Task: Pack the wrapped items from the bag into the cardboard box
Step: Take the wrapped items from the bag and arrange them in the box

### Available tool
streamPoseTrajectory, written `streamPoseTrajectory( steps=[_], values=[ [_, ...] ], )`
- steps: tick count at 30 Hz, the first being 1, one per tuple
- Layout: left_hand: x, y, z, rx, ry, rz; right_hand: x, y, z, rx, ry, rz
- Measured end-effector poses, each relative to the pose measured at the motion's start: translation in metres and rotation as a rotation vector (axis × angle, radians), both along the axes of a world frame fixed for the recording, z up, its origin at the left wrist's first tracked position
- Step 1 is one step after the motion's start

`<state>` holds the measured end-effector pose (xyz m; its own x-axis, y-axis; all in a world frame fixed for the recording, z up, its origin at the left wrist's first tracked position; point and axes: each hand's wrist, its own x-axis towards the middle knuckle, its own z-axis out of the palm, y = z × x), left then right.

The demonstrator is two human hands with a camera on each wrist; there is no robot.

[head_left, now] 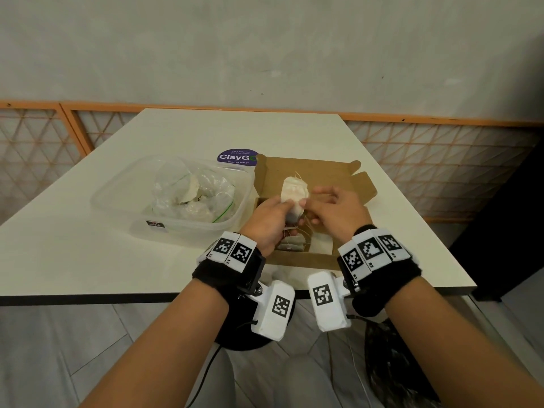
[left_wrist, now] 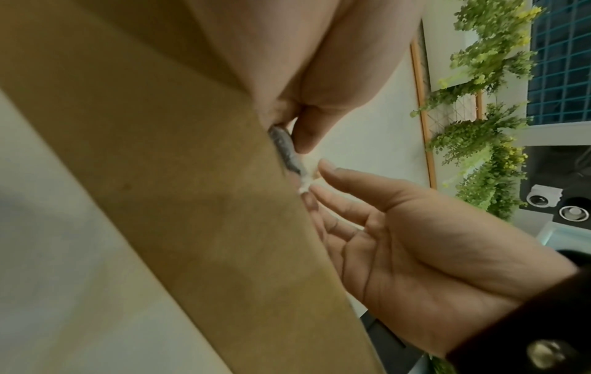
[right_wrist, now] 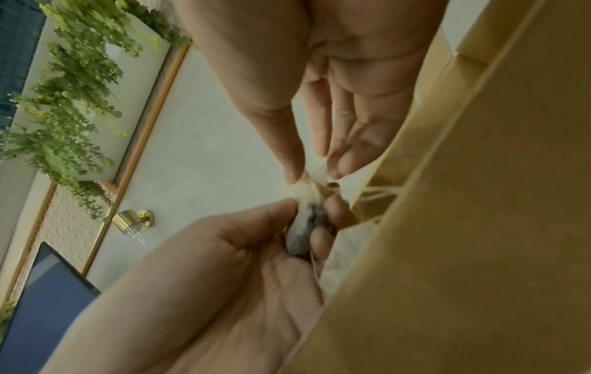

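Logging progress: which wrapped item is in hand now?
The white wrapped item above the cardboard box, held by the left hand and right hand; the rest lie in the box or the bag.

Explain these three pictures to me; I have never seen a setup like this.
No machine here: a person works with bare hands, wearing cameras. The wide picture comes from a head camera; the two close ones come from cameras strapped on each wrist. On the table lie an open cardboard box and a clear tub holding a plastic bag. The left hand grips a wrapped item over the box, and the right hand pinches its pale end.
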<state>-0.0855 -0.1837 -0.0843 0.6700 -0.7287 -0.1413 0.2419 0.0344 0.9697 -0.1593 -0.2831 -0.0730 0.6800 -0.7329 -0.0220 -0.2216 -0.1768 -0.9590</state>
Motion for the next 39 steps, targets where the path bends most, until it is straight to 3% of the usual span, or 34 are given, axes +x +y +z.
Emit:
streamPoseTrajectory(
  steps=[2,6,10,15,17,20,22,26,32,39],
  values=[
    [0.000,0.001,0.000,0.000,0.007,0.002,-0.002,-0.006,0.006,-0.086,0.084,-0.024],
    [-0.006,0.003,0.004,0.082,-0.104,-0.045,-0.002,-0.007,0.019,-0.081,0.108,0.205],
    [-0.009,0.003,0.013,0.214,-0.269,-0.112,-0.001,-0.015,0.032,-0.316,0.214,0.208],
    [-0.002,0.003,0.022,0.317,-0.435,0.147,-0.011,-0.035,0.048,-0.555,0.385,0.157],
    [0.001,0.000,0.024,0.418,-0.410,0.133,-0.017,-0.043,0.052,-0.563,0.408,0.163],
    [0.002,-0.010,0.021,0.529,-0.205,0.043,-0.023,-0.052,0.052,-0.494,0.422,0.171],
    [-0.002,-0.015,0.019,0.487,-0.089,-0.010,-0.025,-0.054,0.047,-0.439,0.426,0.161],
    [-0.014,-0.017,0.023,0.226,0.149,-0.187,-0.032,-0.057,0.032,-0.284,0.375,0.128],
    [-0.006,-0.013,0.015,0.161,-0.172,0.007,-0.031,-0.062,0.049,-0.307,0.274,0.194],
    [-0.012,-0.014,0.001,0.127,-0.323,-0.073,-0.001,-0.038,0.061,-0.325,0.196,0.350]
  ],
)
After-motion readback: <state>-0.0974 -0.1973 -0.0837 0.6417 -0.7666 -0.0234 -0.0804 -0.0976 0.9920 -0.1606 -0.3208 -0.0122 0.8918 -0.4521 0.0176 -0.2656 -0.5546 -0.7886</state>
